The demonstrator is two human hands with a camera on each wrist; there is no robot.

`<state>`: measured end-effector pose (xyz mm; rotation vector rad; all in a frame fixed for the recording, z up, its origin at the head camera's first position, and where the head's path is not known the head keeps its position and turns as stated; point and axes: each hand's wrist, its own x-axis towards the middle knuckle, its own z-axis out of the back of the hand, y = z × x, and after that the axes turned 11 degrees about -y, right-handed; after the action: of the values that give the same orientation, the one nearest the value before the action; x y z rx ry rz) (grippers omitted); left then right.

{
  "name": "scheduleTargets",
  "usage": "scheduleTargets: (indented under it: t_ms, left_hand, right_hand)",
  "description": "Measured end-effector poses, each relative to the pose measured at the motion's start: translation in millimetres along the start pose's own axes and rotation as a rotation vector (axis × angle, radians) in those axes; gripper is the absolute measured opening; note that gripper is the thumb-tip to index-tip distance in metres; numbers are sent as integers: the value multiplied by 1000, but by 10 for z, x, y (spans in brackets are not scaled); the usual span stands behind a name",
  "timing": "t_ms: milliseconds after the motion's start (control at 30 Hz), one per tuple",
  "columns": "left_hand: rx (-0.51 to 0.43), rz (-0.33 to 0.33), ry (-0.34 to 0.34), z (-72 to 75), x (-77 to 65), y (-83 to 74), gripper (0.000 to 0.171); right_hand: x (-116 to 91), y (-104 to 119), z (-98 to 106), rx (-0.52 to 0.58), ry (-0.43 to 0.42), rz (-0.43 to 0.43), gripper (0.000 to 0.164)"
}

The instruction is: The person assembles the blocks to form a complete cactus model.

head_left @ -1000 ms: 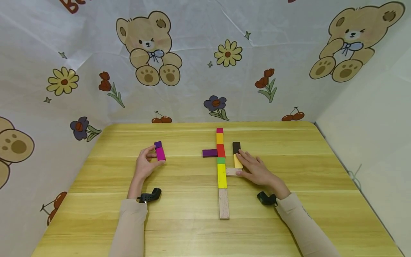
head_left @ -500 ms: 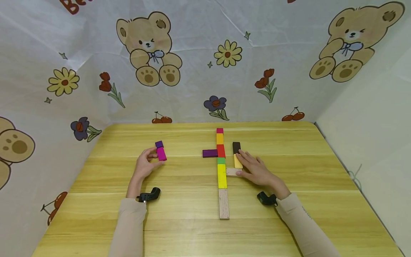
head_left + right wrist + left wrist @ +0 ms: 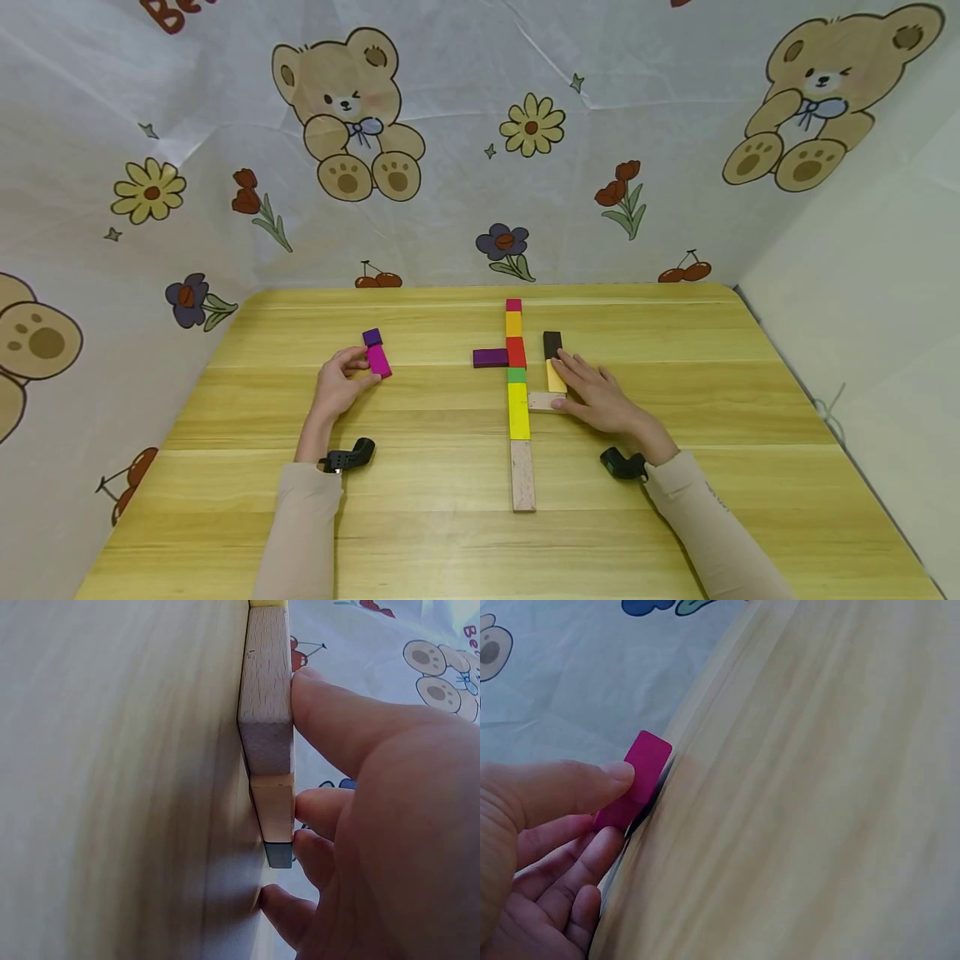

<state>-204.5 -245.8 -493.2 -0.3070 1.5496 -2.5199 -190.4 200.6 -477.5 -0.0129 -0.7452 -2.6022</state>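
On the left of the table, my left hand (image 3: 341,382) pinches a magenta wooden block (image 3: 639,776) between thumb and fingers. A small dark purple block (image 3: 372,337) lies at its far end, and the magenta one slants slightly out of line with it. My right hand (image 3: 596,396) rests with extended fingers on a short side branch: fingers on the light yellow block (image 3: 556,379) and by the black block (image 3: 552,343), thumb on the plain wood block (image 3: 268,675). That plain block butts against the long yellow block (image 3: 519,411).
The middle row also has a plain wood block (image 3: 522,477) at the near end, then green (image 3: 517,375), red (image 3: 516,352), orange (image 3: 513,323) and crimson (image 3: 513,305) blocks. A purple block (image 3: 491,358) juts left from the red one. Behind the table (image 3: 442,475) hangs a printed cloth (image 3: 450,192).
My left hand has shifted the magenta block slightly right, and the small purple block moved a little right with it at first. The right hand has stayed in place.
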Motion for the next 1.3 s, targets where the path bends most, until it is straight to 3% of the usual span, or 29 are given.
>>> scheduleTargets:
  t_ms: [133,300,467,633,1000,1300]
  left_hand:
    - [-65,-7,-4,-40,15,-83,59]
    - [-144,-47,18,-161,97,-332,59]
    - [-161,-96,71,-341,208,-585,58]
    - [-138,-125,126,-569,306,-726,56]
    - [-155,-78,204,-1033,409,-824,57]
    - [-151,-36,230,-1251,438,-788,59]
  right_hand:
    - [1,-16,0,-1,-4,12,73]
    - [4,-25,5,5,-7,10,73]
    - [0,-15,10,8,9,4,74]
    - [-1,-5,12,7,12,-3,74]
    - [-5,0,19,9,15,-3,74]
    - [-6,-12,5,1,13,-6,74]
